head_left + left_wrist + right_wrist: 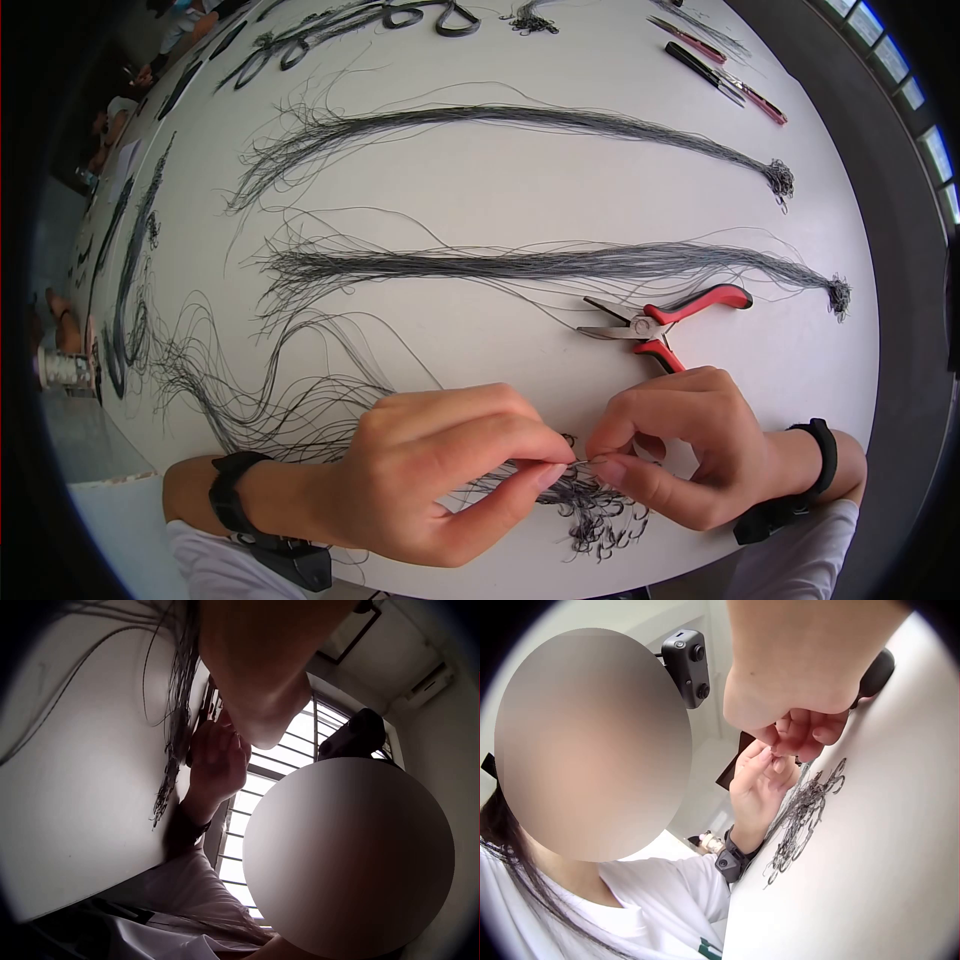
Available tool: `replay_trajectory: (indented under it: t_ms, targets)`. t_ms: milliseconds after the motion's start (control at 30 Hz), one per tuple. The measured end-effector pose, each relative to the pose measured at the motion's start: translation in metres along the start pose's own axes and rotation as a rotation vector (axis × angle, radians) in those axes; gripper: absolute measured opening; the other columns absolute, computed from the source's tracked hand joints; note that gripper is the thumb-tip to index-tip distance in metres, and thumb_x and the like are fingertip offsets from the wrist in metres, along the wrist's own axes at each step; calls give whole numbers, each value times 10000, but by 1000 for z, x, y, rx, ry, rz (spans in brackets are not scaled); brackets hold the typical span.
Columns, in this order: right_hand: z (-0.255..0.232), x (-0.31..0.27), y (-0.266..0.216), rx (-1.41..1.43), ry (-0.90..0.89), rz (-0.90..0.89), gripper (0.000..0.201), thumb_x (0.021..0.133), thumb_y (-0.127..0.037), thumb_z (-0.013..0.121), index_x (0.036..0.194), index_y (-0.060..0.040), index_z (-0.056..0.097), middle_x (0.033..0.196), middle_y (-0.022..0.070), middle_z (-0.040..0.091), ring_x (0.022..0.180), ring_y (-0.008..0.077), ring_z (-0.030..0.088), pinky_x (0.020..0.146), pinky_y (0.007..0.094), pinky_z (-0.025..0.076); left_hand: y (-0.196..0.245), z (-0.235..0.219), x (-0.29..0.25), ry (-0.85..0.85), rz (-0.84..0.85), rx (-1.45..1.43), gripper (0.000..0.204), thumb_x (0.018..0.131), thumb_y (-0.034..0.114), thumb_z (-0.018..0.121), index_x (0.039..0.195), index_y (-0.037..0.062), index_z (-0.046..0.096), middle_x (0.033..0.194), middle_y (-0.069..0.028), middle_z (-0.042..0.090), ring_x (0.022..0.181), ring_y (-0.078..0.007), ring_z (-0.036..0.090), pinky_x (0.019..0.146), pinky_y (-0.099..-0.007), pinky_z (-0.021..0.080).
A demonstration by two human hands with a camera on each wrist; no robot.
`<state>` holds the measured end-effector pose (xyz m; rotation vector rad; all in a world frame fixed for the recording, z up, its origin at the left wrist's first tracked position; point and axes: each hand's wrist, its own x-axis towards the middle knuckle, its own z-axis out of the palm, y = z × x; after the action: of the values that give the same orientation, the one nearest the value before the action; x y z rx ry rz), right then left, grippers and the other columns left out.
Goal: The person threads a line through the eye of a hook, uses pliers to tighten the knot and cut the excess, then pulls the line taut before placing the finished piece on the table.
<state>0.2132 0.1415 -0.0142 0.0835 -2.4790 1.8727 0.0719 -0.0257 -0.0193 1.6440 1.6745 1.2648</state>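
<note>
Close together in the head view, the left hand [450, 470] and right hand [690, 450] pinch a small thin piece [580, 463] between thumb and forefinger, fingertips nearly meeting. Its exact shape is hard to tell. Just below the fingertips lies a cluster of dark hooks [605, 520], with thin dark strands [300, 410] running left under the left hand. The right wrist view shows the right hand [802, 724] and left hand [761, 784] meeting above the hooks [799, 829]. Left wrist view: the right hand [217, 761] is beside the strands [180, 705].
Red-handled pliers [645, 325] lie spread just beyond the right hand. Two long strand bundles [500, 262] [480, 115] cross the white table [560, 200]. Cutting tools [705, 72] lie at the far right, more dark strands [130, 270] at the left, and a spool [65, 368] at the left edge.
</note>
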Motion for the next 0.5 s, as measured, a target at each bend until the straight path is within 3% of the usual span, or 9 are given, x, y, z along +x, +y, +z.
replay_trajectory:
  t_ms: [500]
  targets:
    - [0, -1, 1, 27, -24, 41, 88, 807, -52, 567, 756, 4, 611, 636, 44, 608, 469, 136, 505, 447, 244, 390, 0, 2, 0, 38, 20, -25, 109, 708, -30, 654, 796, 35, 652, 692, -42, 624, 469, -69, 505, 383, -190, 360]
